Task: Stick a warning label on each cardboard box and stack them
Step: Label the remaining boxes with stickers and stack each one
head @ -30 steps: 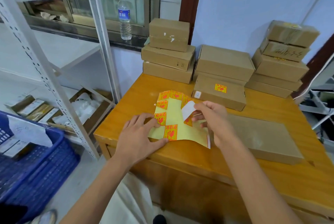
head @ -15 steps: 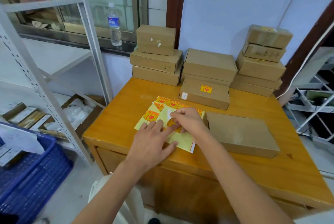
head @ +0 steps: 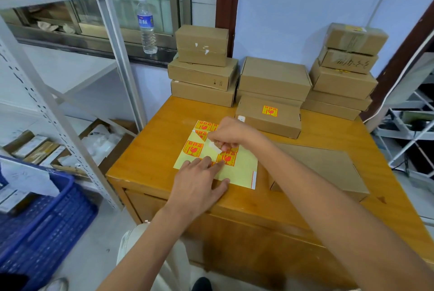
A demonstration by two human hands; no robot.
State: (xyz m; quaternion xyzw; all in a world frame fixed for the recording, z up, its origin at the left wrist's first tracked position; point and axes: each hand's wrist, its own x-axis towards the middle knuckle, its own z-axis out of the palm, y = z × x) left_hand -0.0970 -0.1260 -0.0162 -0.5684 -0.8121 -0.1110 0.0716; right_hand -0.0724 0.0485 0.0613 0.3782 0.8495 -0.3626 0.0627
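1. I see the yellow sticker sheet (head: 237,172) lying flat on the wooden table (head: 328,147), near the middle of the frame, close to the table's front edge
2. The sheet has red and yellow warning labels (head: 193,148) on it, mostly on its upper and left parts
3. My right hand (head: 226,134) is over the top of the sheet, and its fingers pinch a small white curled label edge (head: 216,147)
4. My left hand (head: 199,185) lies flat on the lower part of the sheet, with its fingers straight and spread, pressing the sheet down
5. Just right of the sheet lies a flat brown box (head: 324,168), touching the sheet's right side
6. Above the sheet, in the middle of the frame, is a labelled box (head: 267,118) with one warning label on top
7. Behind it sits a middle pile of boxes (head: 273,79)
8. A left pile of boxes (head: 203,65) stands at the upper middle, and a right pile of boxes (head: 345,69) stands at the upper right
9. A water bottle (head: 146,25) stands on the window sill at the upper left
10. A blue crate (head: 42,215) is at the lower left, beside a grey metal shelf (head: 47,107)
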